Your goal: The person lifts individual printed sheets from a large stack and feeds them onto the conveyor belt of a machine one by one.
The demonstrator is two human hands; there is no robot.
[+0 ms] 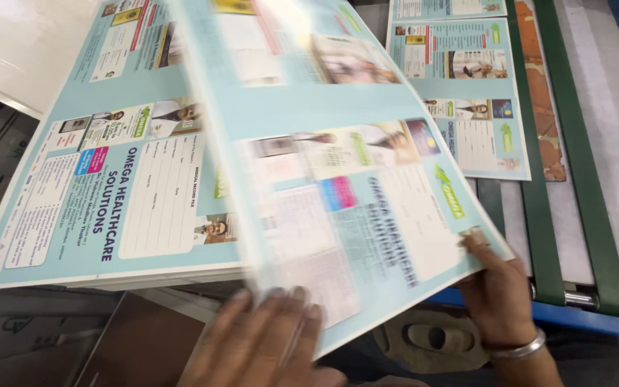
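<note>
The lifted printed sheet (338, 179) is light blue, blurred, and raised above the stack of printed sheets (109, 186) lying at left. Its long axis runs from the near edge away from the person, tilted slightly leftward at the far end. The right hand (499, 290), wearing a silver bangle (517, 350), grips the sheet's near right corner, thumb on top. The left hand (266, 337) lies flat and unclenched, fingers spread under the near edge, supporting it. Another printed sheet (467, 86) rests on the green conveyor belts (539, 215) at right.
</note>
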